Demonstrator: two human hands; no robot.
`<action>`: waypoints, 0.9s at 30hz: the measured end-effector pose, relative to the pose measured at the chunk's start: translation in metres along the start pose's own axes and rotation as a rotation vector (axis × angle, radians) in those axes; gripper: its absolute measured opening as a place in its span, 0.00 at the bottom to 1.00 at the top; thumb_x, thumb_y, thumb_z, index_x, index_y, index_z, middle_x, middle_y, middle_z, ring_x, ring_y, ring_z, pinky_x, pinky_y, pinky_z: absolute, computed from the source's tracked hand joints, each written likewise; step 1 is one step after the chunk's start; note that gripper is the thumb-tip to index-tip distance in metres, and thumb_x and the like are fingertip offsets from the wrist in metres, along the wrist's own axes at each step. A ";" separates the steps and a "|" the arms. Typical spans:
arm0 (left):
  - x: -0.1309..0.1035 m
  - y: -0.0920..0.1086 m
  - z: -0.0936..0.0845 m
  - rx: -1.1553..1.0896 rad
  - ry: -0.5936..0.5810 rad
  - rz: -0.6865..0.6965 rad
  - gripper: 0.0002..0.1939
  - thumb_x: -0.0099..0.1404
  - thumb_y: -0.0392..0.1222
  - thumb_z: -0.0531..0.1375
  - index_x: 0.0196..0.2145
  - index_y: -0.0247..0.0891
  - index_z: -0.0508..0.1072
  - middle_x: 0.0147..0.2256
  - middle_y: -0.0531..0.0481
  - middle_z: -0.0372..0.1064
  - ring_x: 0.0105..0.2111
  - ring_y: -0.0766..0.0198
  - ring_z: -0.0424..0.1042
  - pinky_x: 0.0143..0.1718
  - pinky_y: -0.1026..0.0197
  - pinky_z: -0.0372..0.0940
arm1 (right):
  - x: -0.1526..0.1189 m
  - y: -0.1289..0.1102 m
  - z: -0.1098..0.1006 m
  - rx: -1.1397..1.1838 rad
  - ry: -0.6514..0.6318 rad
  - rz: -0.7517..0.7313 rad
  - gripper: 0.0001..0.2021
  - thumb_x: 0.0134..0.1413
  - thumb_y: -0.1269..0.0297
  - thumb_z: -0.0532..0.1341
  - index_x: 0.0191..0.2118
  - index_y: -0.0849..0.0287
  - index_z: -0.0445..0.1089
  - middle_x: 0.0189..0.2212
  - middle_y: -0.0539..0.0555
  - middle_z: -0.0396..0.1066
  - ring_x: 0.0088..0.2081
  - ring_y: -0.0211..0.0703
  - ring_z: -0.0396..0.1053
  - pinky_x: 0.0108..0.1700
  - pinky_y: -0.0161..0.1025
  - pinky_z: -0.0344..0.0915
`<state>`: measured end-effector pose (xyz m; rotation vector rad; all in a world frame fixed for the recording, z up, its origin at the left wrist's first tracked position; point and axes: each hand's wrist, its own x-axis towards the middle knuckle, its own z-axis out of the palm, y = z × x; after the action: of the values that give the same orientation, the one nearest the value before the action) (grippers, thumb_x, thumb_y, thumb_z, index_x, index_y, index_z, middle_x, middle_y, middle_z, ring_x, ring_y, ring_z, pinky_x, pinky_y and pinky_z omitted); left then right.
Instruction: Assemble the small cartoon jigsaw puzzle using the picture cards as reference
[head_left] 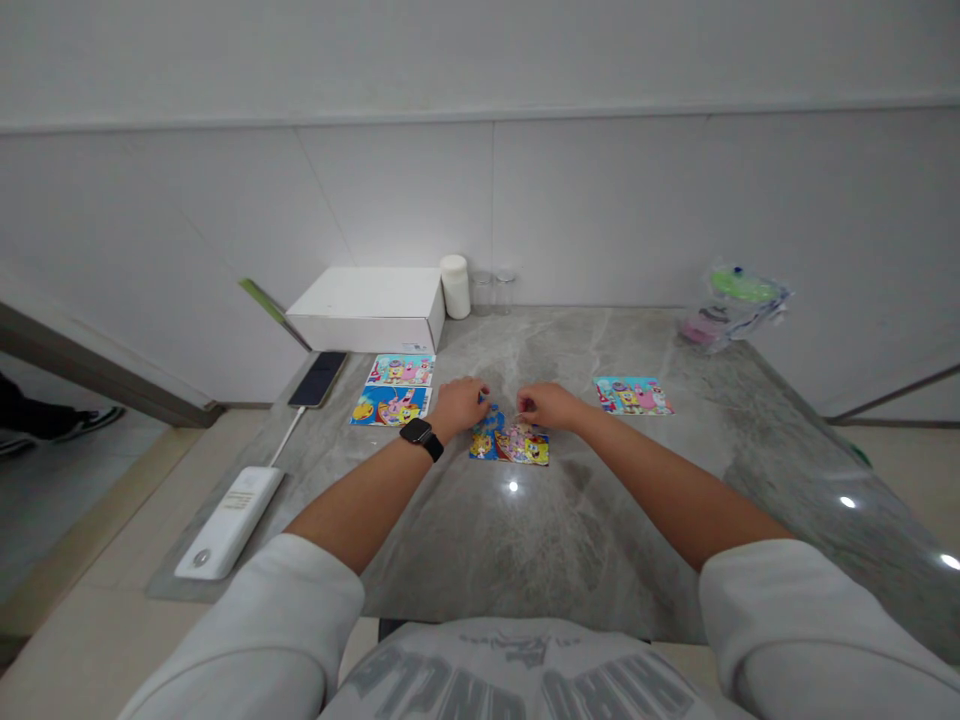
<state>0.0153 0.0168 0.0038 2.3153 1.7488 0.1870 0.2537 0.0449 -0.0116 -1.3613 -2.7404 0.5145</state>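
A partly assembled cartoon jigsaw puzzle (512,445) in blue, yellow and pink lies flat on the grey table, its upper right part uneven. My left hand (463,404), with a black watch (421,434) on the wrist, is closed at the puzzle's upper left. A bit of blue puzzle piece shows at its fingertips. Over the upper right side of the puzzle, my right hand (547,406) is pinched closed. A thin pale edge shows by its fingertips, too small to make out clearly.
Left of my hands lie two cartoon picture cards (391,406); another card (634,396) is at right. Behind stand a white box (367,300), a white bottle (455,287) and clear glasses (495,292). A phone (318,379), white power bank (230,522) and plastic bag (731,308) sit near the edges.
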 end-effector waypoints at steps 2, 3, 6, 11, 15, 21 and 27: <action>-0.001 0.003 0.001 -0.019 0.029 0.046 0.17 0.71 0.50 0.62 0.54 0.45 0.78 0.51 0.45 0.77 0.52 0.52 0.75 0.53 0.52 0.66 | 0.002 0.005 0.001 0.134 0.038 0.019 0.04 0.58 0.66 0.68 0.40 0.58 0.77 0.35 0.52 0.79 0.35 0.41 0.73 0.37 0.34 0.60; -0.002 0.006 0.001 -0.033 0.032 0.082 0.17 0.70 0.52 0.62 0.54 0.47 0.78 0.51 0.46 0.76 0.53 0.52 0.74 0.54 0.52 0.66 | 0.003 0.007 0.002 0.193 0.071 0.028 0.04 0.58 0.66 0.68 0.39 0.58 0.77 0.33 0.51 0.79 0.34 0.39 0.72 0.36 0.33 0.60; -0.003 0.017 0.007 -0.047 0.019 0.145 0.19 0.68 0.57 0.65 0.50 0.45 0.80 0.50 0.45 0.76 0.52 0.50 0.74 0.54 0.51 0.66 | 0.008 0.013 0.002 0.309 0.201 0.074 0.03 0.58 0.65 0.67 0.38 0.58 0.76 0.31 0.49 0.77 0.32 0.38 0.70 0.35 0.33 0.60; -0.003 0.027 0.014 -0.123 0.130 0.046 0.16 0.69 0.54 0.65 0.47 0.42 0.79 0.46 0.46 0.78 0.48 0.53 0.75 0.51 0.53 0.66 | 0.018 0.015 0.004 0.559 0.251 0.037 0.07 0.58 0.61 0.65 0.37 0.59 0.75 0.29 0.49 0.74 0.31 0.38 0.69 0.36 0.35 0.63; -0.002 0.022 0.010 -0.139 0.162 0.031 0.10 0.73 0.49 0.60 0.43 0.44 0.80 0.43 0.48 0.80 0.45 0.55 0.76 0.49 0.54 0.64 | 0.021 0.012 0.006 0.630 0.260 0.016 0.07 0.58 0.62 0.64 0.38 0.59 0.76 0.30 0.50 0.75 0.32 0.40 0.70 0.37 0.35 0.65; -0.001 0.015 0.004 0.148 0.162 0.048 0.12 0.76 0.43 0.55 0.46 0.40 0.79 0.48 0.40 0.78 0.50 0.49 0.73 0.52 0.49 0.61 | 0.015 0.002 0.006 0.115 0.341 0.031 0.06 0.60 0.69 0.65 0.41 0.57 0.79 0.41 0.56 0.80 0.44 0.45 0.73 0.48 0.39 0.64; -0.002 0.004 -0.002 0.207 0.092 0.136 0.14 0.74 0.34 0.54 0.47 0.40 0.80 0.49 0.38 0.75 0.53 0.48 0.71 0.56 0.46 0.58 | -0.009 -0.008 0.000 -0.129 0.131 -0.069 0.10 0.63 0.61 0.66 0.47 0.53 0.81 0.47 0.58 0.79 0.52 0.53 0.72 0.53 0.44 0.62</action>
<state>0.0175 0.0141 0.0068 2.6144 1.7265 0.1442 0.2532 0.0330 -0.0075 -1.2694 -2.7433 0.2398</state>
